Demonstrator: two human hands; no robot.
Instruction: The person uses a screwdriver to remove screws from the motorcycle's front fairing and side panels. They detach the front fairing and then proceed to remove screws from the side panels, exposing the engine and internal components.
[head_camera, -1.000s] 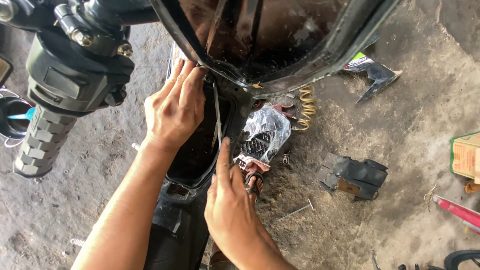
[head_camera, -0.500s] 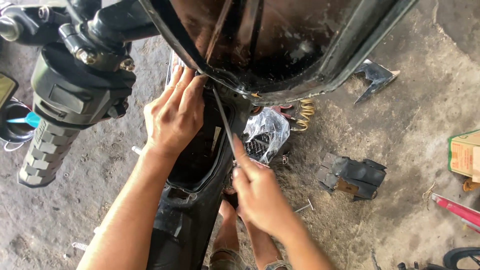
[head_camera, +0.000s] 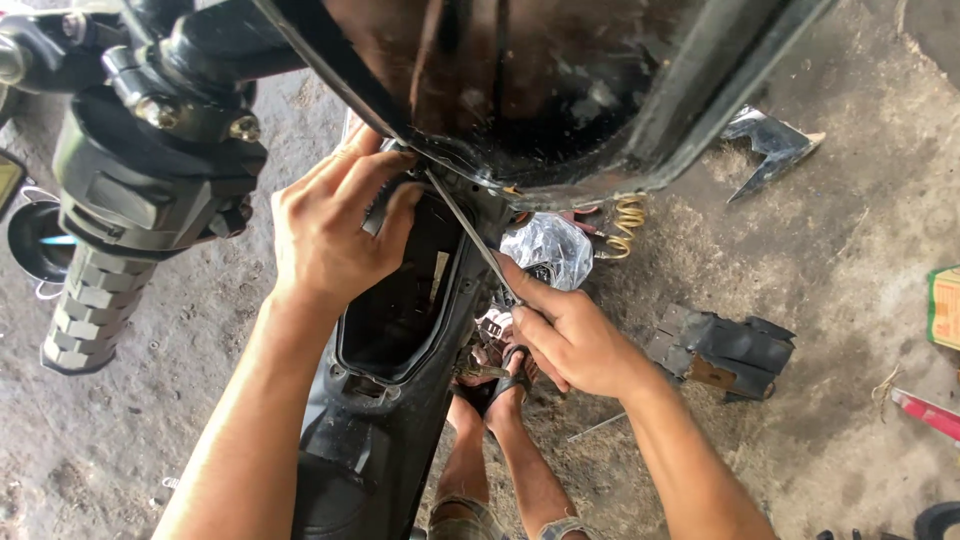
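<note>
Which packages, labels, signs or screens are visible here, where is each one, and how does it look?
Cardboard box: right edge, on the ground, cut off by the frame; tan with a green panel.
Clear plastic bag: centre, beside the scooter body, just above the right hand; crumpled and shiny, with dark parts inside.
No signs or screens are visible.

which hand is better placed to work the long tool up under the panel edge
Right. The right hand grips the long tool, whose tip sits at the panel edge; the left hand is pressed on that panel.
</note>
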